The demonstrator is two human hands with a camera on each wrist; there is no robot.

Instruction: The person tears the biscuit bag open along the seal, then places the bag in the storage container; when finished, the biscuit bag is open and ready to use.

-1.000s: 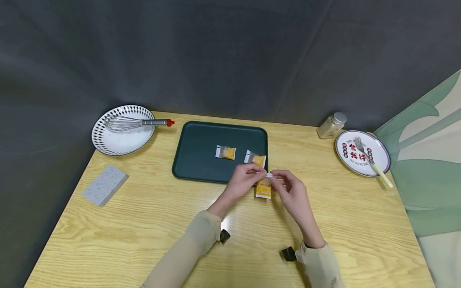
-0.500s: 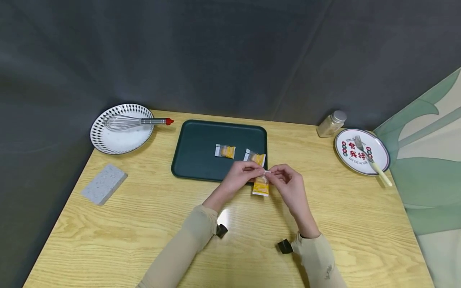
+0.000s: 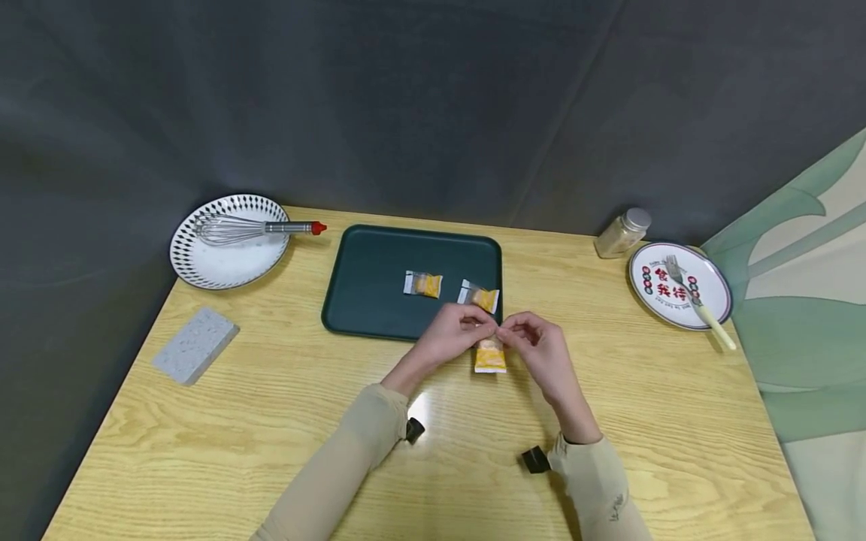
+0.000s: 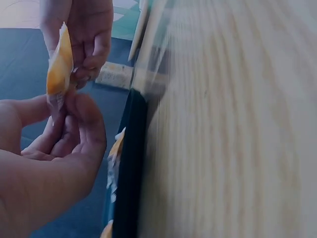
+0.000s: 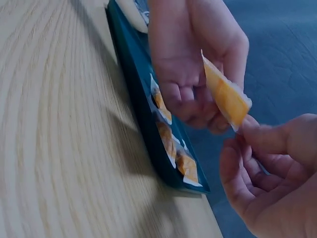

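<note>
A small snack packet (image 3: 490, 360), clear with an orange-yellow printed end, hangs over the tray's front right corner. My left hand (image 3: 449, 332) pinches its top edge between thumb and forefinger. Opposite it, my right hand (image 3: 540, 347) pinches the same edge, the fingertips of both hands nearly meeting. In the left wrist view the packet (image 4: 60, 67) appears almost edge-on, and the right wrist view shows its orange face (image 5: 228, 98). Behind the hands, two similar packets, one at the middle (image 3: 422, 285) and one at the right (image 3: 481, 298), lie on the dark green tray (image 3: 368, 282).
At the left are a patterned plate (image 3: 226, 274) with a whisk (image 3: 253, 231) across it and a grey speckled block (image 3: 196, 346). To the right stand a lidded jar (image 3: 622, 234) and a plate (image 3: 659, 312) bearing a fork (image 3: 697, 299). A dark curtain (image 3: 419, 113) borders the back.
Both hands have shifted slightly left with the packet. Their fingertips have come closer together, covering the white strip of wrapper that showed between them. Tray and other packets stay put.
</note>
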